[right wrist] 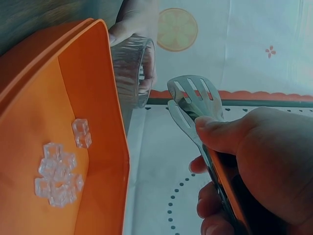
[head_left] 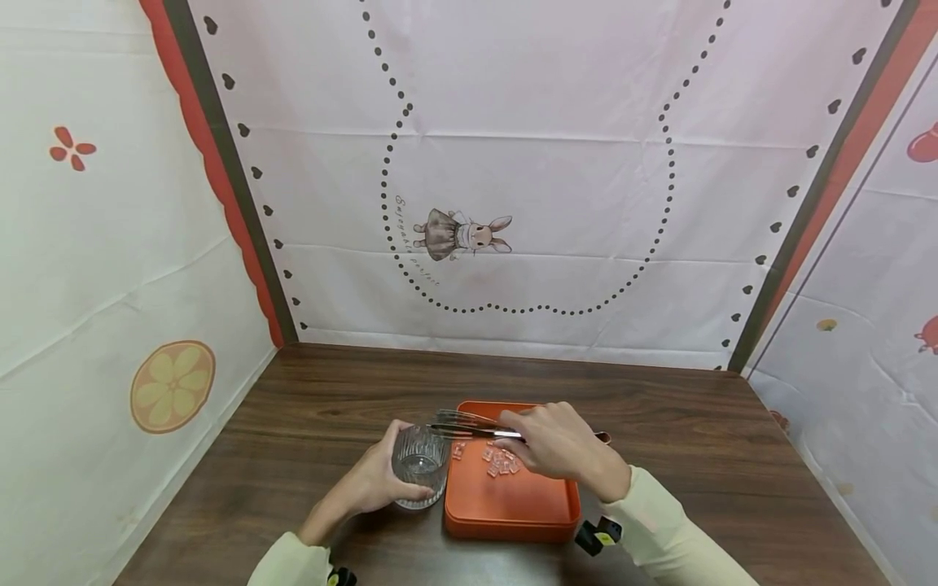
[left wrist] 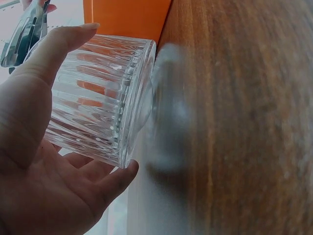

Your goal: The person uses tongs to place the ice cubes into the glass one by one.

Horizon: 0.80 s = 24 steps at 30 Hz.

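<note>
My left hand [head_left: 375, 474] grips a clear ribbed glass [head_left: 419, 480] by its side, thumb and fingers around it. In the left wrist view its base is right at the tabletop. The right hand [head_left: 560, 443] holds metal tongs [right wrist: 200, 100] with slotted heads, their tips over the glass's rim in the head view. Between the tong heads a narrow gap shows in the right wrist view, with no cube visible there. Several clear ice-like cubes [right wrist: 57, 174] lie in an orange tray [head_left: 513, 509], mostly in a cluster, with a couple [right wrist: 81, 133] by the wall.
The tray stands immediately right of the glass on a dark wooden table [head_left: 352, 382]. A printed white cloth [head_left: 528, 228] rises behind the table, and similar cloths hang at both sides.
</note>
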Motion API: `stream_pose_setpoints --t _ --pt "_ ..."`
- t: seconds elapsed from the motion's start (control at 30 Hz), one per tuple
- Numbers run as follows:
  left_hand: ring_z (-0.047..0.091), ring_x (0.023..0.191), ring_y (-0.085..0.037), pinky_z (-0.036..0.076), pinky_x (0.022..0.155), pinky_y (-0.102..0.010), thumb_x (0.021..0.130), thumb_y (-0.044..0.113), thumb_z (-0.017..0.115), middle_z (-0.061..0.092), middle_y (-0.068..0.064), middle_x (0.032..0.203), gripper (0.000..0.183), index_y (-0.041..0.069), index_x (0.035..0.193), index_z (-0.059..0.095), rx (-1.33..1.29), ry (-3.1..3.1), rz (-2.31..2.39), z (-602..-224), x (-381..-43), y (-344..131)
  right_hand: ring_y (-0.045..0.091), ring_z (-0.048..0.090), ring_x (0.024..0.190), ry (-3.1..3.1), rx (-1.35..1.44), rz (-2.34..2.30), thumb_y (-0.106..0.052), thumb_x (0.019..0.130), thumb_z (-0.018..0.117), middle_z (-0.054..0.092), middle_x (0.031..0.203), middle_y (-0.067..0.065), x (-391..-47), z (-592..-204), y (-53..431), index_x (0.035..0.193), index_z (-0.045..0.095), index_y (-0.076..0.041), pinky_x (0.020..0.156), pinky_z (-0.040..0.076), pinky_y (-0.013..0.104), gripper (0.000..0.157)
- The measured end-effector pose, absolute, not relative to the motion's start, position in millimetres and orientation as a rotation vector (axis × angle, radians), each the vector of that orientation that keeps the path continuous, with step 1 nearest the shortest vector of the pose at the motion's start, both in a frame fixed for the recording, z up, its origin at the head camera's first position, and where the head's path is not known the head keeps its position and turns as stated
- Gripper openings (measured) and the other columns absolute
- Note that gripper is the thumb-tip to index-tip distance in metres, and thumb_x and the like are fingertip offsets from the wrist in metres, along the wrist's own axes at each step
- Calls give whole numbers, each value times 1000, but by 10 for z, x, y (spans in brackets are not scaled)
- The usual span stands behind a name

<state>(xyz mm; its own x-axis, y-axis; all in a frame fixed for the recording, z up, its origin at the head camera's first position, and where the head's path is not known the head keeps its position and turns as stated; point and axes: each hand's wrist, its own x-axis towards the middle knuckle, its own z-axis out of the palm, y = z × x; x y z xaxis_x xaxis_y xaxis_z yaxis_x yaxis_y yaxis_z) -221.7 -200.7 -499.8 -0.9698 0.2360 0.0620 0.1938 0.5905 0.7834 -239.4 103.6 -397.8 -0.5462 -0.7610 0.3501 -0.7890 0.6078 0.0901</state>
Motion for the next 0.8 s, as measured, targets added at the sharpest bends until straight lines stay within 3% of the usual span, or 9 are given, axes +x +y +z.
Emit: stream_pose_setpoints --t 0.3,0.8 --pt "60 100 -21 47 89 -45 60 39 95 64 -7 107 98 14 134 38 353 2754 1351 -4996 -2224 -2005 1 29 43 -2512 1227 113 -37 96 64 37 52 -13 -2408 -3980 1122 96 63 -19 42 22 21 19" --pt "60 96 -19 48 86 -43 60 39 95 64 -5 103 97 14 134 37 365 2746 1349 -5006 -2224 -2008 4 35 41 -2533 1162 44 -44 95 63 40 52 -11 -2433 -4039 1231 99 63 -19 41 24 23 26"
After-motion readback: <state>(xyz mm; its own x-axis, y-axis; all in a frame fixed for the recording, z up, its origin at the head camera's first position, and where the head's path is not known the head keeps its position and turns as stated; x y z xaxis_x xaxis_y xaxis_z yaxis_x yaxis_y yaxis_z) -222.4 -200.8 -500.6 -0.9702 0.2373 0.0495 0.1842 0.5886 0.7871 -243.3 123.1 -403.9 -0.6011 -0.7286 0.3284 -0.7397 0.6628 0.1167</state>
